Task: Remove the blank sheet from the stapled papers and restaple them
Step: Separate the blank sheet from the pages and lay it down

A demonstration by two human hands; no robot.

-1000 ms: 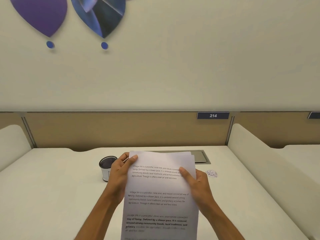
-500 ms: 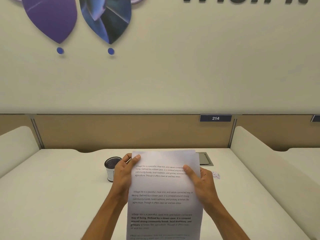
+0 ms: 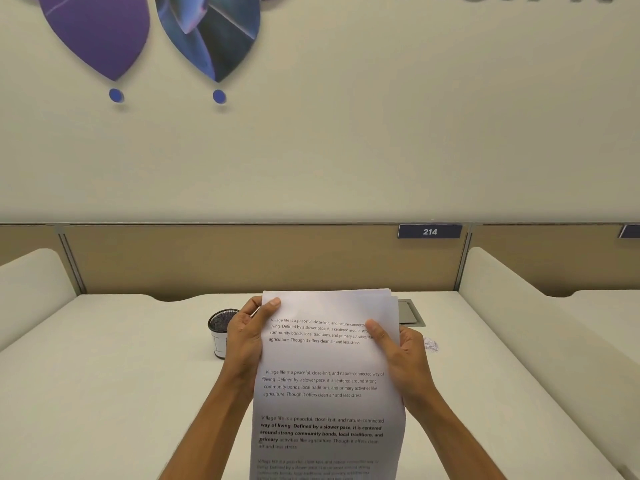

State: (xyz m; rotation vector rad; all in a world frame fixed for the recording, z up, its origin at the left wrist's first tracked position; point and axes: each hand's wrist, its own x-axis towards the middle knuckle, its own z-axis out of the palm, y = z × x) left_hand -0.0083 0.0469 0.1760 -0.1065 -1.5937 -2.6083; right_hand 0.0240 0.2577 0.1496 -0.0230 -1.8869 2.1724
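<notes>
A set of white papers [image 3: 329, 362] with printed paragraphs stands upright in front of me over the desk. My left hand [image 3: 247, 336] grips its upper left edge, thumb on the front page and fingers behind. My right hand [image 3: 401, 358] grips the right edge the same way, thumb across the first paragraph. Slightly offset sheet edges show at the top right corner. No staple or stapler is visible, and no blank sheet can be picked out.
A black mesh cup [image 3: 220, 332] stands on the white desk [image 3: 104, 375] just left of my left hand. A grey cable hatch [image 3: 410, 313] lies behind the papers, and a small crumpled scrap [image 3: 431, 345] lies right of my right hand. Padded dividers flank the desk.
Both hands keep the same grip on the papers. The view has tilted slightly, so the papers sit a little lower and more to the right in the frame.
</notes>
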